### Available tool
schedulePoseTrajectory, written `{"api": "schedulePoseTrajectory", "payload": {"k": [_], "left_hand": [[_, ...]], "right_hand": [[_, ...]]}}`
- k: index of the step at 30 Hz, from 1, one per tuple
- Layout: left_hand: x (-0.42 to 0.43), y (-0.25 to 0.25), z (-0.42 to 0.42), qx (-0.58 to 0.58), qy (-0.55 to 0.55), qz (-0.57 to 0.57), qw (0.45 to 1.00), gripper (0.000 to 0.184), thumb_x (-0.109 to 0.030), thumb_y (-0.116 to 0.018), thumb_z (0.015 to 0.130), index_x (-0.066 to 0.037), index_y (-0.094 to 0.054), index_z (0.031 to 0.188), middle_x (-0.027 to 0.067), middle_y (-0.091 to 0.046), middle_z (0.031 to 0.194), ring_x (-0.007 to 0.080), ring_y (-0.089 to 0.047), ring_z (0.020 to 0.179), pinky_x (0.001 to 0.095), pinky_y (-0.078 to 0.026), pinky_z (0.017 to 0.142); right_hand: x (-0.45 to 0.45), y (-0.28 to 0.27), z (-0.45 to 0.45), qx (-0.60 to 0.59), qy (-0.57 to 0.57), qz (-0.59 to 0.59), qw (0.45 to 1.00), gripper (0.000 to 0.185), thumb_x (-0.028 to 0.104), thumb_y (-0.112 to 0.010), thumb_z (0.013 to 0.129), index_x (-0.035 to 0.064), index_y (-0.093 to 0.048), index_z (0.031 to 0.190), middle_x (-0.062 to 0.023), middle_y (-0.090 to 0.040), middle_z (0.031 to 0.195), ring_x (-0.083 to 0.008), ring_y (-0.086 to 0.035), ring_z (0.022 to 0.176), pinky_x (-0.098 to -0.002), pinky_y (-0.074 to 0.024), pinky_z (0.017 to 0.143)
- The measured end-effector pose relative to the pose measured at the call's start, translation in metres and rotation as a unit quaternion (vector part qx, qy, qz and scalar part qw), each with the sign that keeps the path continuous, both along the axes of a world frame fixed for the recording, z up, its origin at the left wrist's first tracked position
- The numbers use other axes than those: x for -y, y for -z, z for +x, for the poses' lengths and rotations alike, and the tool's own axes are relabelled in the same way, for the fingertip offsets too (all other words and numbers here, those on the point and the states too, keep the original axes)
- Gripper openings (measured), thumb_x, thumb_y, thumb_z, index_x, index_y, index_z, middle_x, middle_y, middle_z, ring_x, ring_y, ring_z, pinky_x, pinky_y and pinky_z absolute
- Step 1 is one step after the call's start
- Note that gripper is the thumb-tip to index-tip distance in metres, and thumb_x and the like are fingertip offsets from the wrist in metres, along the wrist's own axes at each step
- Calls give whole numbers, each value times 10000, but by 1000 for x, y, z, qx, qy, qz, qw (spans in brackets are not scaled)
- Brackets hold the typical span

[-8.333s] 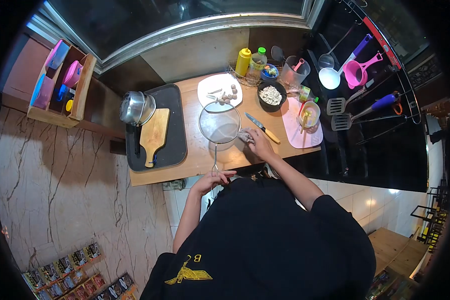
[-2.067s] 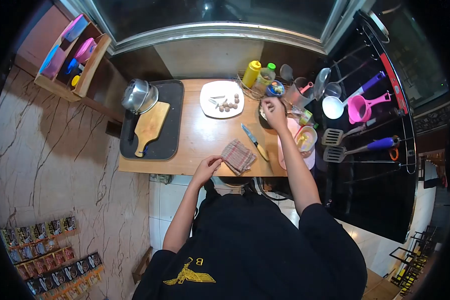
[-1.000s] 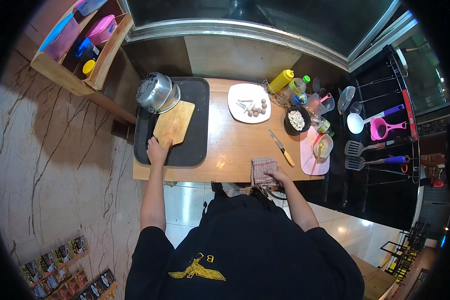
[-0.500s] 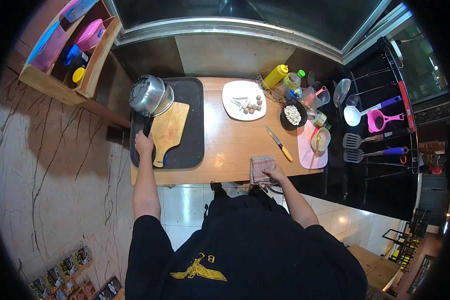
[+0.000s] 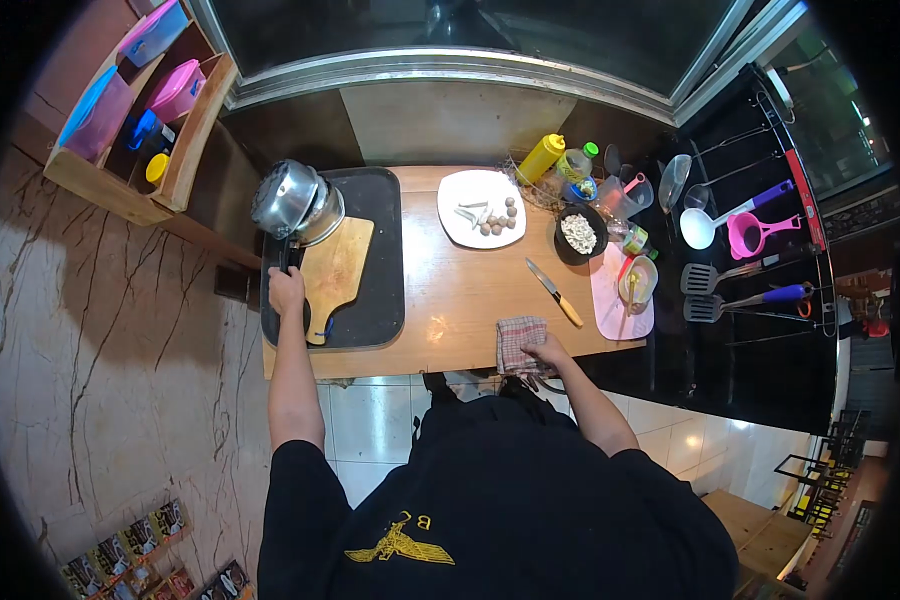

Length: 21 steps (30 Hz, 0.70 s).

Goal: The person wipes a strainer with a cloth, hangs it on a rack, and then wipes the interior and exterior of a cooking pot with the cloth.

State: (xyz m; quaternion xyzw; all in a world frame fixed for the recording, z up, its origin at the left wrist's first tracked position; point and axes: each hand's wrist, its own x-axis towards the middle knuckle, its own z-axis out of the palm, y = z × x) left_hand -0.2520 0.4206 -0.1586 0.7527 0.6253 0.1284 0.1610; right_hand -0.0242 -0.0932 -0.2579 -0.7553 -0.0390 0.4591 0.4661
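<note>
My left hand (image 5: 287, 290) is closed around the black handle (image 5: 292, 256) of a shiny metal saucepan (image 5: 284, 198), which is tilted at the far left of a black tray (image 5: 382, 270). A second metal pot (image 5: 324, 216) stands against it; their overlap hides part of each. Beside that hand, a wooden cutting board (image 5: 336, 265) lies on the tray. At the table's front edge my right hand (image 5: 546, 351) grips a folded checked cloth (image 5: 519, 338). A knife with a yellow handle (image 5: 568, 308) lies just beyond the cloth.
A white plate (image 5: 455, 228) holds round brown pieces and pale strips. Farther right are a dark bowl (image 5: 562, 250) of white pieces, a yellow squeeze bottle (image 5: 541, 160) and a pink board (image 5: 607, 312). Ladles and spatulas (image 5: 705, 308) hang along the right side.
The whole view has shifted slightly. Relative to the cutting board, my left hand has moved a little forward, and the saucepan has shifted slightly left. My right hand keeps hold of the cloth.
</note>
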Motion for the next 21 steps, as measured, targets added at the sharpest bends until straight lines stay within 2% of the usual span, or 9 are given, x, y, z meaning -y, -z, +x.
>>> {"api": "schedulePoseTrajectory", "payload": {"k": [5,9,11,12,14,15,16,18,21], "left_hand": [[4,-19,3,42,-41,22,998,453,-407,-499,901,1,-526,1094,247,-633,1014,402,-608,954,473,-479,805],[15,-29,0,75,-32,22,996,441,-413,-477,926,-7,-531,1091,241,-630,1022,410,-595,977,471,-470,800],[28,-28,-1,189,52,75,978,389,-360,-462,948,0,-527,1079,232,-630,1017,418,-590,940,446,-468,791],[31,-24,-3,187,52,76,978,389,-360,-462,948,0,-527,1079,232,-630,1017,418,-590,940,446,-468,791],[30,-6,-9,276,146,-5,950,347,-312,-450,963,17,-518,1054,193,-607,862,393,-574,799,413,-465,748],[29,5,-13,272,154,-95,945,310,-291,-422,984,2,-512,1031,106,-514,725,252,-529,630,331,-459,606],[66,-40,-4,347,114,-223,904,285,-281,-387,1004,-24,-509,1022,28,-446,689,111,-476,558,253,-404,487],[90,-40,-1,446,148,-285,835,248,-260,-381,1013,-42,-491,1056,-4,-482,722,47,-474,560,193,-374,453],[130,-39,2,466,212,-348,785,228,-241,-421,1004,-40,-462,1103,49,-590,823,74,-520,580,197,-409,472]], "right_hand": [[-3,-10,-1,-1,0,-18,1000,419,64,-736,716,-29,-588,1097,-104,-674,999,-196,-651,888,-320,-518,795],[3,10,4,4,-9,13,1000,455,82,-758,720,-28,-580,1124,-112,-671,1018,-200,-648,910,-324,-514,811],[4,13,6,-2,-6,28,1000,465,91,-765,722,-27,-578,1131,-114,-670,1027,-202,-646,918,-324,-512,818],[5,11,6,-2,-15,29,999,445,91,-743,749,-25,-573,1143,-107,-664,1041,-197,-639,934,-324,-505,835],[4,6,8,-1,-24,32,999,425,91,-721,776,-23,-567,1155,-100,-659,1055,-192,-631,950,-323,-498,851],[3,2,9,-18,-22,41,999,427,84,-708,786,-23,-556,1170,-106,-652,1071,-196,-628,961,-324,-498,855],[3,-2,11,-35,-20,50,998,429,78,-695,796,-22,-544,1185,-112,-644,1087,-201,-626,971,-326,-498,859],[0,-12,13,-57,-8,70,996,420,79,-679,801,-28,-541,1184,-121,-644,1084,-207,-627,964,-331,-498,860],[-4,-25,16,-120,19,112,986,413,105,-645,829,-28,-523,1200,-136,-635,1095,-221,-629,965,-350,-511,847]]}}
